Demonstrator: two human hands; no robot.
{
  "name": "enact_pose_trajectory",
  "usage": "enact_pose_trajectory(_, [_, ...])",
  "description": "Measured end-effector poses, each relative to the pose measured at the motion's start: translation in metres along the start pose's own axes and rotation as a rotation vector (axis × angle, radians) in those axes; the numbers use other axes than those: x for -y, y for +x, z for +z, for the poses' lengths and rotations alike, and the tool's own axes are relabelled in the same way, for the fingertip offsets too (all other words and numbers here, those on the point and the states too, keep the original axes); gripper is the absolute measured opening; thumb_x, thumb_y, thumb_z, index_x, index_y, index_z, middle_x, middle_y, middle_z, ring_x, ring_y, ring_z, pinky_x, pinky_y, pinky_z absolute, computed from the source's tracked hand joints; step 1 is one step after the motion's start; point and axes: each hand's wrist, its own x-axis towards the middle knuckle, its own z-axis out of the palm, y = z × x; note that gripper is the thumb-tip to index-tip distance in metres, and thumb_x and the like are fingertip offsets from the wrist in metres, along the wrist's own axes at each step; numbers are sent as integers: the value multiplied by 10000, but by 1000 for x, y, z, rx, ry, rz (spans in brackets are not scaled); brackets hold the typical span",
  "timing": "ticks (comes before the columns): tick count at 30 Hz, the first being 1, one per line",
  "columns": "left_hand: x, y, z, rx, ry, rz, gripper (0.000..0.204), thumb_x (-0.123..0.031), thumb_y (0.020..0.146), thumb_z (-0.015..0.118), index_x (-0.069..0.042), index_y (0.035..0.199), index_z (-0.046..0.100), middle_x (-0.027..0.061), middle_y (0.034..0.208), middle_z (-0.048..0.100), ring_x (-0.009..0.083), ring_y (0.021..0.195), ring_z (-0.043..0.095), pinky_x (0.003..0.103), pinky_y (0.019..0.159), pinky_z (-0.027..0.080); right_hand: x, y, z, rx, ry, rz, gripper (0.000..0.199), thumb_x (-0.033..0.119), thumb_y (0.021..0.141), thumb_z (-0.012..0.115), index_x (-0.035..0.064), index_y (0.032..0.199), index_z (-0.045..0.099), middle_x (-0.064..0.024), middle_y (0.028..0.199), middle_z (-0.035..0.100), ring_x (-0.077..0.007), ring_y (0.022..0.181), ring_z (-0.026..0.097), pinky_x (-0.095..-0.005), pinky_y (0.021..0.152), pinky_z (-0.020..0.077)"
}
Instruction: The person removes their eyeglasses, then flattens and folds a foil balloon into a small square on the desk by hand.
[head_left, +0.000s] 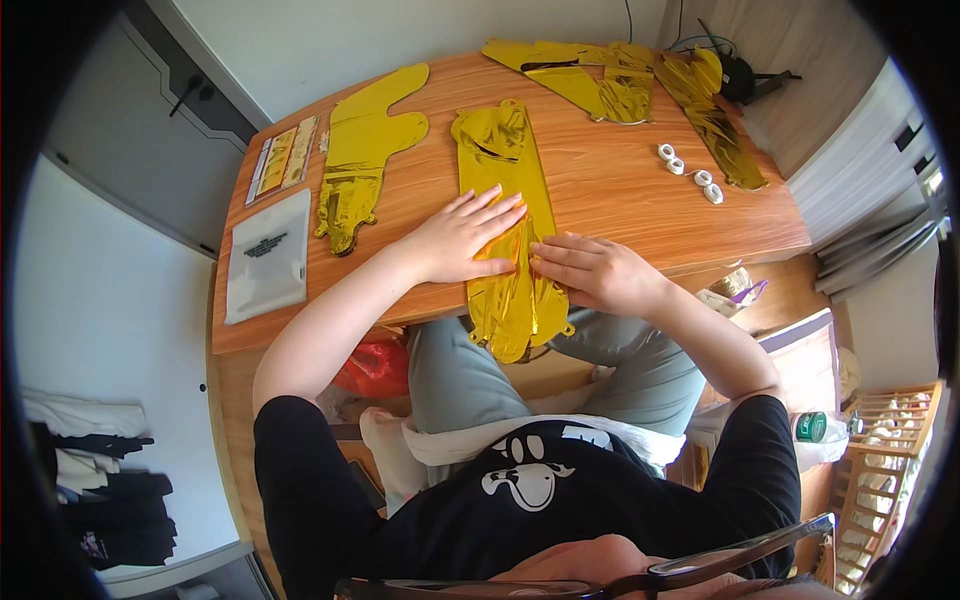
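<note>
A flat, gold foil balloon [510, 315] lies lengthwise in front of me, its rounded, tabbed lower end hanging over the table's near edge. My left hand [458, 240] rests palm down on its middle, fingers spread. From the right, my right hand [597, 272] lays its outstretched fingers on the same balloon, close to the left thumb. Creases run through the foil between the hands. Another flat gold foil balloon [362, 145] lies to the left. Two more, one wide balloon [625, 95] and one narrow balloon [715, 125], are at the far right.
Several small white rolls [675, 165] sit right of the hands on the wooden table [610, 205]. At left are a clear plastic packet [268, 255] and a printed sheet [285, 160]. A black device with antennas [740, 78] stands at the back right corner. Below hangs a red bag [372, 368].
</note>
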Motion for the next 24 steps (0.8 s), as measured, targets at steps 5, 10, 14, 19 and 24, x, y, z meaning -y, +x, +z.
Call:
enact_pose_trajectory(5, [0, 0, 1, -3, 10, 0, 894, -678, 1002, 488, -169, 1677, 196, 92, 1738, 202, 339, 1609, 135, 535, 1291, 136, 6, 4, 11, 5, -67, -51, 512, 125, 834, 722, 41, 1335, 657, -122, 1412, 646, -298, 1319, 612, -424, 1114, 508])
enact_pose_trajectory(10, [7, 2, 0, 19, -8, -18, 886, -706, 1016, 426, -168, 1679, 191, 94, 1739, 197, 330, 1610, 134, 500, 1301, 117, 7, 5, 14, 16, -72, -77, 432, 117, 902, 619, 52, 1326, 667, -120, 1384, 666, -296, 1285, 640, -416, 1089, 529])
enact_pose_trajectory(14, [16, 9, -10, -66, -766, -68, 961, -679, 1027, 442, -83, 1678, 62, 110, 1750, 136, 296, 1617, 92, 474, 1302, 84, 5, 4, 13, 14, -25, -75, 415, 118, 910, 599, 47, 1313, 671, -125, 1379, 669, -300, 1280, 643, -408, 1078, 535])
enact_pose_trajectory(19, [16, -10, -12, -369, -1161, 10, 1161, -736, 944, 560, -13, 1662, 5, 145, 1753, 84, 286, 1616, 82, 453, 1300, 45, 3, 0, 12, 29, 36, -64, 419, 115, 905, 604, 39, 1312, 669, -134, 1378, 669, -311, 1281, 640, -410, 1083, 530])
enact_pose_trajectory(24, [-30, -46, -28, -15, -345, 265, 1217, -728, 811, 728, -76, 1671, 164, 128, 1737, 191, 293, 1608, 157, 482, 1301, 154, 2, -7, 12, 17, 72, -61, 462, 122, 871, 650, 41, 1326, 664, -144, 1385, 663, -324, 1282, 637, -418, 1091, 523])
